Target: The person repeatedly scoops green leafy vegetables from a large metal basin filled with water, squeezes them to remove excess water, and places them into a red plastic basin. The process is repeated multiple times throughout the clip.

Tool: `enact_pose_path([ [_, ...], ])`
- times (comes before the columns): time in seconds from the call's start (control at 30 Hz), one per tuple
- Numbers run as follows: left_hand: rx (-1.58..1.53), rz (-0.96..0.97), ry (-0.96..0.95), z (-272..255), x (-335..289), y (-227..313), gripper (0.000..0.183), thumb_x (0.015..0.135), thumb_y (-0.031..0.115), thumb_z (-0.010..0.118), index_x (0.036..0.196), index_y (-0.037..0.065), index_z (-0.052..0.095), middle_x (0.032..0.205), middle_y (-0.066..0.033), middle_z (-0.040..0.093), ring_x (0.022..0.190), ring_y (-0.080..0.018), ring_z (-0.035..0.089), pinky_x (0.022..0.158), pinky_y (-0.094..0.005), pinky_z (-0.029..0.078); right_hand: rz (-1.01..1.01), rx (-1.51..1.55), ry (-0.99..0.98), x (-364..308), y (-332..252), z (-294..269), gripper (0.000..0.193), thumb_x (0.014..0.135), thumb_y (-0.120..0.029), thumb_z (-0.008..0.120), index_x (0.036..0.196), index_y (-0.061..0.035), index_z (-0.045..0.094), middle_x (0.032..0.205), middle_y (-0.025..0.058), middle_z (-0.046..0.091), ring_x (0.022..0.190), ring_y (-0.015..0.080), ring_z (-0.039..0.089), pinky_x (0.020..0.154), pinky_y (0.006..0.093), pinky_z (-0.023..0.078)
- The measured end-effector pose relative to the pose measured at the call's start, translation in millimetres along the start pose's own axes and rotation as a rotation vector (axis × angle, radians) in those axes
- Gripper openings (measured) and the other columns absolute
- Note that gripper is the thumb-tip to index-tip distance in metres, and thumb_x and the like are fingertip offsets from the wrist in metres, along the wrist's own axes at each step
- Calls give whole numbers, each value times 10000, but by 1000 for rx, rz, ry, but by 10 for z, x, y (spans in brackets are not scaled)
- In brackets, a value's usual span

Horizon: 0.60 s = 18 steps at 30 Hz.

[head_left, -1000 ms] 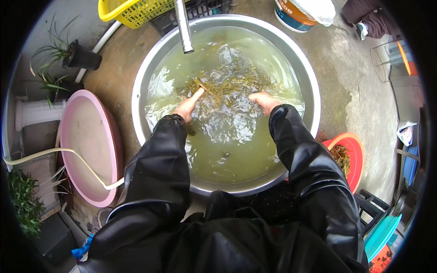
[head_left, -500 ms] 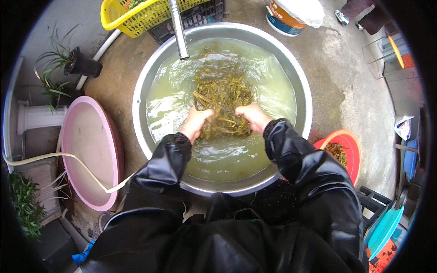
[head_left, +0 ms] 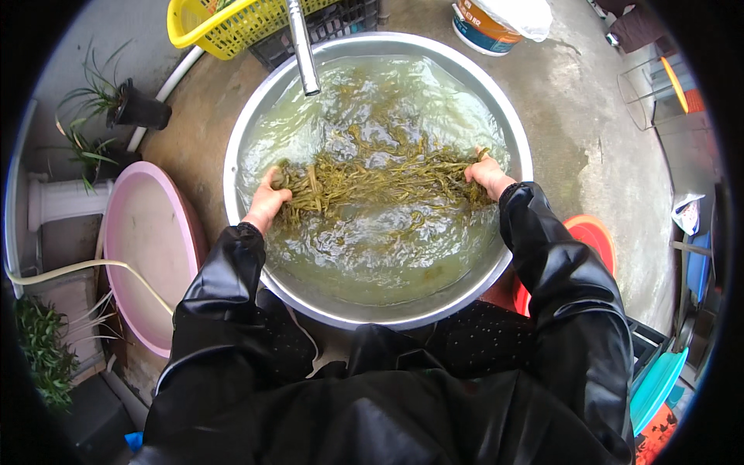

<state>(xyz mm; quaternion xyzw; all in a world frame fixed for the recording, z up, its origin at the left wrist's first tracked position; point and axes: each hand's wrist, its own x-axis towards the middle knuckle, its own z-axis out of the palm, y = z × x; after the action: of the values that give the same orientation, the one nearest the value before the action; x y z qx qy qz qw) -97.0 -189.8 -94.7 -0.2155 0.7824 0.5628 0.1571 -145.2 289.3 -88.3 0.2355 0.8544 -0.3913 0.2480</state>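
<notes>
A large round metal basin (head_left: 240, 124) of cloudy, yellowish-green water stands in front of me. Wilted greens (head_left: 380, 182), olive-brown and stringy, stretch in a wide band across the water. At the band's left end, my left hand (head_left: 267, 200) grips the stalks, its thumb on top. My right hand (head_left: 490, 175) holds the opposite end near the basin's right wall, some fingers hidden among the strands. Loose strands float beyond the band, and ripples spread around it. Both my arms are in shiny black sleeves.
A metal pipe (head_left: 304, 54) juts over the basin's far left rim. Left stands a pink tub (head_left: 194, 232) with a hose across it. A red basin (head_left: 597, 232) is partly behind my right arm. Farther back are a yellow basket (head_left: 225, 39) and a bucket (head_left: 484, 31).
My hands have moved apart, left hand leftward and right hand rightward. The greens, bunched between them before, are now spread into a long band.
</notes>
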Motion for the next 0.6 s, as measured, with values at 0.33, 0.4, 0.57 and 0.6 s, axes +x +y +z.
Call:
enact_pose_path([
  [0.33, 95, 17, -287, 928, 278, 385, 1090, 710, 517, 782, 1470, -23, 217, 1428, -225, 405, 1348, -279, 364, 1099, -355, 306, -85, -135, -312, -23, -584, 851, 1322, 581, -734, 729, 1441, 122, 203, 1480, 299, 287, 1393, 366, 292, 1137, 365, 266],
  [0.4, 280, -71, -206, 1173, 262, 410, 1049, 697, 534, 792, 1441, -19, 299, 1395, -179, 458, 1303, -253, 410, 1085, -341, 322, -74, -151, -307, -86, -620, 1061, 1330, 562, -703, 763, 1437, 128, 204, 1466, 302, 312, 1380, 361, 319, 1126, 366, 287],
  [0.57, -34, -199, -361, 1417, 53, 434, 1050, 725, 473, 789, 1468, -9, 225, 1401, -170, 451, 1267, -246, 443, 1056, -356, 360, -99, 460, -438, -255, -460, 1436, 882, 595, -138, 880, 1319, 69, 421, 1219, 180, 586, 1101, 256, 573, 938, 351, 460],
  [0.6, -77, -185, -327, 1454, -53, 418, 1101, 699, 437, 820, 1461, -35, 181, 1375, -208, 462, 1253, -274, 462, 1038, -359, 391, -164, 569, -531, -301, -432, 1460, 832, 569, -96, 877, 1278, 49, 467, 1162, 155, 623, 1082, 239, 582, 931, 328, 465],
])
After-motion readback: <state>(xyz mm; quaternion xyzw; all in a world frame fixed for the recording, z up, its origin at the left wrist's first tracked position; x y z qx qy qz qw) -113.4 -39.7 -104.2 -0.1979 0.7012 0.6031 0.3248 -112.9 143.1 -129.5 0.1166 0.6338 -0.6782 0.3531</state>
